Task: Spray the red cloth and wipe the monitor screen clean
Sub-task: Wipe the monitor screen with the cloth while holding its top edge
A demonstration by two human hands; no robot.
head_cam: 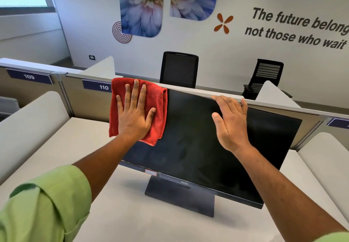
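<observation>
Chairs, two, black: one [179, 69] at 12 o'clock beyond the partition [90, 98], the other [265, 76] at 2 o'clock. Monitor [207, 147] stands centre on the white desk [117, 213], screen dark and streaked. Left hand [135, 116], fingers straight and spread, presses the red cloth [159, 109] flat at the 10 o'clock corner. Right hand [231, 124] curls fingers over the top edge.

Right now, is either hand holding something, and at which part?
The left hand presses flat on the red cloth, gripping nothing. The right hand holds the monitor by its top edge.
</observation>
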